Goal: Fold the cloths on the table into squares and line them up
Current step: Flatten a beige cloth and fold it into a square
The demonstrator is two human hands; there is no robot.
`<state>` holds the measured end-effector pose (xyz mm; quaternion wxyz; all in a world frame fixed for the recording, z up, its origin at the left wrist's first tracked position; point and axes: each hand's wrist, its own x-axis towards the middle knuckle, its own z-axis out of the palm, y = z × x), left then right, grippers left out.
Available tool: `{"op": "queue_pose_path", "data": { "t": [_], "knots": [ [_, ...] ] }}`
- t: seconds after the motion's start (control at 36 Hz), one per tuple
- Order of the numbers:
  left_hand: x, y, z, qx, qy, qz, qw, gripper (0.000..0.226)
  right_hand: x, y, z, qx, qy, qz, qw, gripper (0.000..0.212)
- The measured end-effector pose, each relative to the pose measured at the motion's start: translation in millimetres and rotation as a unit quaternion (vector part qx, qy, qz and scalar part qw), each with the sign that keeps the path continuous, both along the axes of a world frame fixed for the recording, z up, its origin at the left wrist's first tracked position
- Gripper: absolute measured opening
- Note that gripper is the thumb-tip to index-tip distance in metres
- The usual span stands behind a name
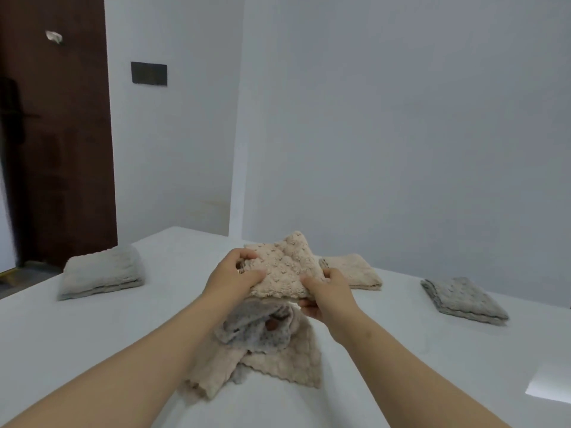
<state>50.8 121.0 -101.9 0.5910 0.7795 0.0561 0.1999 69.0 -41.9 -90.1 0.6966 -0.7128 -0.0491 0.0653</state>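
Both hands hold a folded beige cloth (pixel 285 267) in the air above the middle of the white table (pixel 92 335). My left hand (pixel 238 273) grips its left edge, and my right hand (pixel 324 293) pinches its right front corner. Below it lies a loose heap of unfolded cloths (pixel 262 350), grey on top of beige. Three folded cloths lie on the table in a row: a grey one (pixel 102 271) at the left, a beige one (pixel 355 270) behind my right hand, and a grey one (pixel 463 299) at the right.
A white wall rises just behind the table's far edge. A dark brown door (pixel 58 134) stands at the left. A bright patch of light (pixel 550 384) falls on the table at the right edge.
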Motion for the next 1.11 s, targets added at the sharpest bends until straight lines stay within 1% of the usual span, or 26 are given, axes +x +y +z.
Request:
{"op": "queue_pose_path", "data": {
  "t": [0.11,0.17,0.36,0.5,0.58,0.72,0.78,0.83,0.89,0.97,1.11],
  "knots": [
    [25,28,-8,0.008,-0.017,0.034,0.999,0.025,31,28,-2,0.000,-0.010,0.014,1.000,0.016],
    [39,41,-10,-0.001,-0.020,0.043,0.999,0.025,47,42,-2,-0.009,-0.020,0.021,1.000,0.018],
    [88,82,-15,-0.032,-0.041,0.056,0.997,0.027,107,88,-11,-0.050,-0.054,0.021,0.997,0.015],
    [123,105,-38,-0.028,-0.018,0.050,0.998,0.032,144,111,-29,-0.068,-0.048,0.011,0.996,0.016],
    [139,116,-56,-0.027,0.005,0.039,0.999,0.029,165,121,-39,-0.083,-0.048,0.005,0.995,0.016],
    [158,127,-81,0.030,0.029,0.028,0.999,0.035,188,131,-59,-0.106,-0.039,0.000,0.994,0.014],
    [165,127,-84,0.099,0.041,0.043,0.993,0.037,195,134,-71,-0.120,-0.047,-0.027,0.991,0.016],
    [172,126,-84,0.178,0.052,0.066,0.980,0.038,200,136,-82,-0.140,-0.068,-0.070,0.985,0.016],
    [178,125,-85,0.229,0.056,0.085,0.968,0.035,203,137,-87,-0.148,-0.089,-0.103,0.980,0.013],
    [188,127,-86,0.254,0.056,0.098,0.960,0.027,206,140,-91,-0.160,-0.106,-0.120,0.974,0.018],
    [203,130,-87,0.285,0.055,0.086,0.953,0.014,211,139,-96,-0.163,-0.113,-0.143,0.970,0.020]
  ]
}}
